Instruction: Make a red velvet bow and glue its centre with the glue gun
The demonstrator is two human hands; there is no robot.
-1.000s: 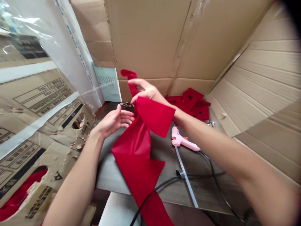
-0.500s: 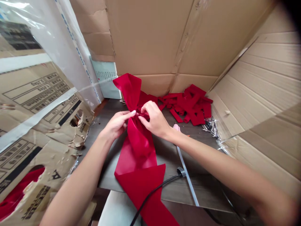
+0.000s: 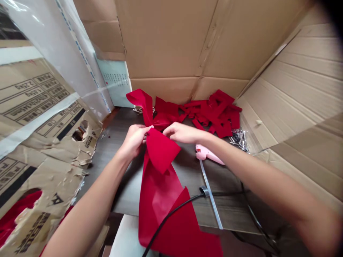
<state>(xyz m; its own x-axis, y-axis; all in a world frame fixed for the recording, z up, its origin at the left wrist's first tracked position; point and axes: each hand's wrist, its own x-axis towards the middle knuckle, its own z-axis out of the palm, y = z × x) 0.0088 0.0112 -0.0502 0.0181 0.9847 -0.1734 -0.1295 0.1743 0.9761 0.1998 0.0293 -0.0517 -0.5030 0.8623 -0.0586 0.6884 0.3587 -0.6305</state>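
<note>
A red velvet bow [image 3: 162, 150] lies on the dark wood table [image 3: 125, 189], with one upper loop and a folded flap below its pinched centre. My left hand [image 3: 134, 141] grips the bow at that centre. My right hand [image 3: 182, 132] reaches across with its fingertips at the gathered ribbon. The bow's long tails [image 3: 163, 210] trail to the near table edge, under a black cable [image 3: 171, 210]. Past my right wrist lies a pink hot glue gun [image 3: 206, 153], partly hidden by my arm, with a clear glue stick [image 3: 210, 203] below it.
Behind the bow lies a heap of red velvet pieces [image 3: 217, 114], with loose metal wire pieces [image 3: 238, 139] beside it. Cardboard walls [image 3: 166, 39] rise behind and right. A torn printed carton [image 3: 53, 153] and plastic sheet [image 3: 66, 60] stand left.
A velvet flap now folds down over the bow's centre. My right hand has moved slightly right and flattened, and the tails spread wider. More of the glue gun shows.
</note>
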